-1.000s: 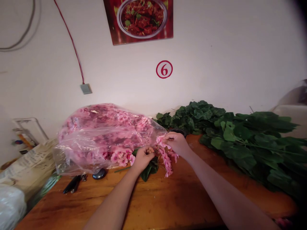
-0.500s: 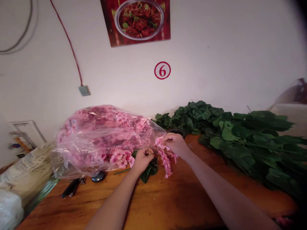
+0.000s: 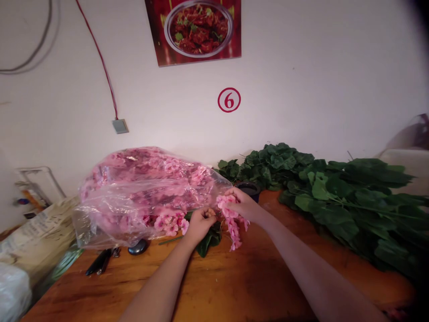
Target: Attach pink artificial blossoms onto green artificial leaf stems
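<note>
Over the wooden table (image 3: 234, 286), my left hand (image 3: 200, 224) is closed, thumb against fingers, on the stem of an artificial flower spray whose green leaves (image 3: 208, 243) hang below it. My right hand (image 3: 244, 206) is curled round the pink blossoms (image 3: 232, 223) of that spray, just right of my left hand. Some of its fingertips are hidden behind the petals. Left of my hands lies a big clear plastic bag (image 3: 110, 210) full of pink artificial flowers. A cluster of pink blossoms (image 3: 171, 222) pokes out near its opening.
Green artificial leaf branches (image 3: 351, 201) are heaped along the right side. Behind my right hand stands a dark round container (image 3: 250, 188). A black-handled tool (image 3: 98, 261) and a dark round object (image 3: 137, 247) lie front left. A woven sack (image 3: 40, 237) leans beyond the left edge.
My right hand has shifted slightly on the spray, from its top blossoms to behind them, and more petals show now. My left hand keeps its hold. The view has tilted a little.
</note>
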{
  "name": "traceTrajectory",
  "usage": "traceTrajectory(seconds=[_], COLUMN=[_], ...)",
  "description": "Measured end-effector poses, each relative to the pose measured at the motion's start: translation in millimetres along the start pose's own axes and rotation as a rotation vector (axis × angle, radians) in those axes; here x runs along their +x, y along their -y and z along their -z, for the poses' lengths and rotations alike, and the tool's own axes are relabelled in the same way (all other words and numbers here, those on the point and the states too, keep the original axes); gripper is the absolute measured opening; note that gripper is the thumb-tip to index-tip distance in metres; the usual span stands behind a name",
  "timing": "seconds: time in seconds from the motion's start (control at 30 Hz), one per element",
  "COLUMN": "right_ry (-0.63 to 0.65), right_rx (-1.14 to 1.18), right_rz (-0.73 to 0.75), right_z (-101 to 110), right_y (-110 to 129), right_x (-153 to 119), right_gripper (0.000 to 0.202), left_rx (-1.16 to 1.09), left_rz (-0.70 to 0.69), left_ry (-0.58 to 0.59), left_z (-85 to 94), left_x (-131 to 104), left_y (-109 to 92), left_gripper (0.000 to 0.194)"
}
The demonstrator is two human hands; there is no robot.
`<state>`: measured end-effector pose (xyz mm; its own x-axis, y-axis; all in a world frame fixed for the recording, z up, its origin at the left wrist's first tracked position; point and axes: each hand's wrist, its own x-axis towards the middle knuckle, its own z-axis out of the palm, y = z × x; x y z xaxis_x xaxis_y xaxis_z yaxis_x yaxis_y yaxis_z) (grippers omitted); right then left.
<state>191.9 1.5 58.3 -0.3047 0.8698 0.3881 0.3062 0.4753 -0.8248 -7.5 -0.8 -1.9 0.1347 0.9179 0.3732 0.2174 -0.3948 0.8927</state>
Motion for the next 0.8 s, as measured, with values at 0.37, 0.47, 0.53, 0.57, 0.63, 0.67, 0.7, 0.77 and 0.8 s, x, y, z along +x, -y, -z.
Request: traceTrajectory(seconds=[0.37,0.47,0.53,0.57,0.63,0.67,0.7,0.77,0.8], right_ry=[0.244,0.21,0.206,0.203,0.196,0.191,0.182,0.161,0.146], right_rx=[-0.076,-0.089,-0.098,-0.102,-0.107,-0.107,-0.105,-0.105,-0.107], right_rz=[0.081,0.054,0.048,0.047,0.056,0.065,0.074,0.089,0.09], right_z=[1.0,-0.2,-1.7,-2.7,-5.7,-7.6,-9.8,-14.8,-17.4], right_y=[-7.3,-14.3,-18.2,-19.9,-22.7,-24.2,-25.9,-30.1,-32.4], right_x=[3.7,6.6,7.5,7.7,7.9,8.0,8.1,8.6,8.9], right_gripper=[0.013,0.011,0.011,0.011,0.01,0.01,0.01,0.01,0.01], left_rx=[0.04,0.015,0.015,0.022,0.05,0.068,0.089,0.13,0.146], left_rz=[0.006,0.02,0.039,0.043,0.038,0.03,0.021,0.007,-0.001], left_ry=[0.035,0.068,0.099,0.113,0.132,0.138,0.142,0.143,0.14], left_z=[0.4,1.4,2.7,3.4,5.1,5.9,6.5,7.1,6.9], left_x=[-0.1,-1.4,-2.4,-2.9,-3.7,-3.9,-4.1,-4.6,-4.9], left_y=[-2.3,-6.8,-10.0,-11.2,-12.4,-12.3,-11.6,-9.1,-7.5], left_gripper=[0.014,0.016,0.017,0.018,0.019,0.02,0.02,0.021,0.021])
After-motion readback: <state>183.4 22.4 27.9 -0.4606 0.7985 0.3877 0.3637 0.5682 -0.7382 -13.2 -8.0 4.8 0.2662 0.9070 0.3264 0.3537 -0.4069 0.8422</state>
